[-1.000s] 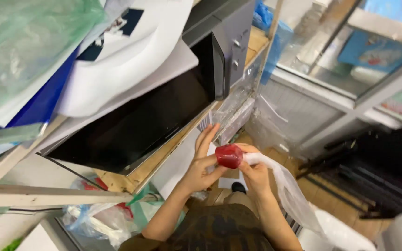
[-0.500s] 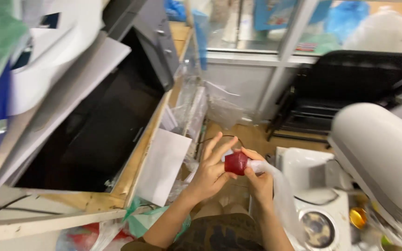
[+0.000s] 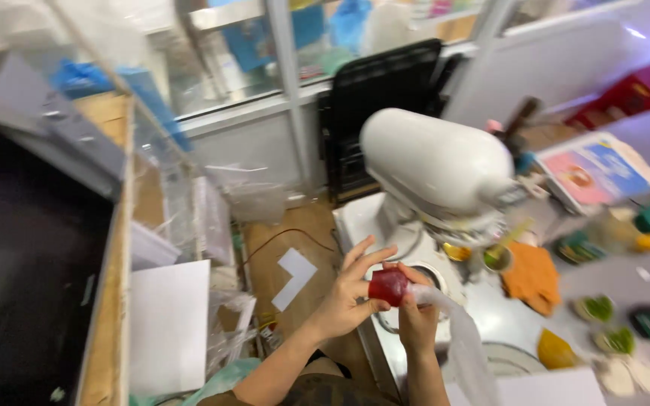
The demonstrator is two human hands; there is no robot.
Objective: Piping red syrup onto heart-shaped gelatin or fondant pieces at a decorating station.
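Both hands meet in front of the chest. Left hand [image 3: 347,297] cups a small red ball [image 3: 389,286] with fingers spread; right hand [image 3: 417,319] pinches it from below and also grips a clear plastic bag [image 3: 466,353] hanging down. Just beyond stands a white stand mixer [image 3: 436,162] on the worktable [image 3: 517,319], an orange cloth [image 3: 533,276] beside it. Farther back, a black chair [image 3: 374,90].

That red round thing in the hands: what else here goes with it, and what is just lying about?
In hand:
- red round thing, pinched by the left hand and right hand
- clear plastic bag trailing from it

Lying about:
- white stand mixer
- orange cloth
- black chair
- white sheet
- small bowls, blurred
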